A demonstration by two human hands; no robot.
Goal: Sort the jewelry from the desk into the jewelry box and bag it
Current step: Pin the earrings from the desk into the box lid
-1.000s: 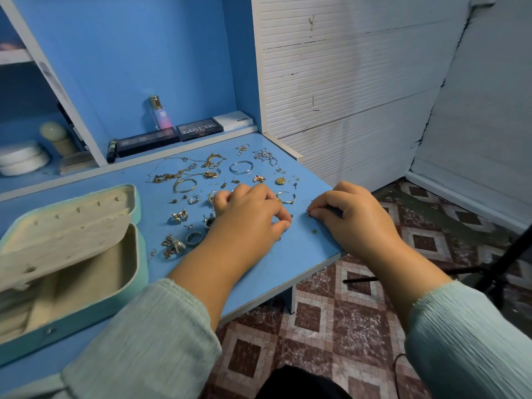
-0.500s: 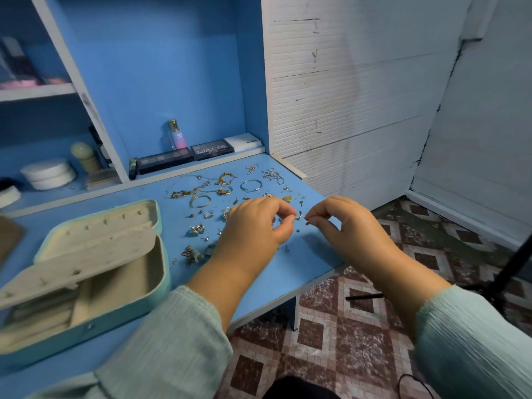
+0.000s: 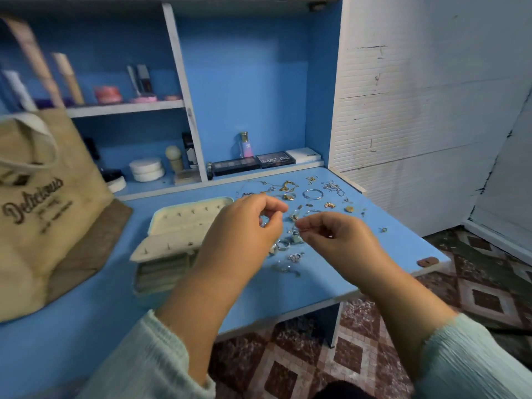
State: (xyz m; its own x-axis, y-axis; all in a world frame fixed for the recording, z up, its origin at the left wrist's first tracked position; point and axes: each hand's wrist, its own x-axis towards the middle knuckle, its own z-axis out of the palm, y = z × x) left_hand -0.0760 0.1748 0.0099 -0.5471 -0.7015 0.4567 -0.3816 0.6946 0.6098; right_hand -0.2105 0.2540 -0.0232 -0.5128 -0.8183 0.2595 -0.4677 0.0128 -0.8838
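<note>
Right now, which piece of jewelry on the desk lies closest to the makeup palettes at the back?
The small gold piece at the far end, beyond the silver hoop; everything else lies nearer the hands.

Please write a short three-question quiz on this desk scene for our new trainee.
1. True or false: the jewelry box lies open.
2. On which side of the box does the tote bag stand: A left, B right?
3. What does the right hand hold in its grip?

Key
1. True.
2. A.
3. Something small pinched at the fingertips; too small to name. The left hand is curled too, its contents unclear.
</note>
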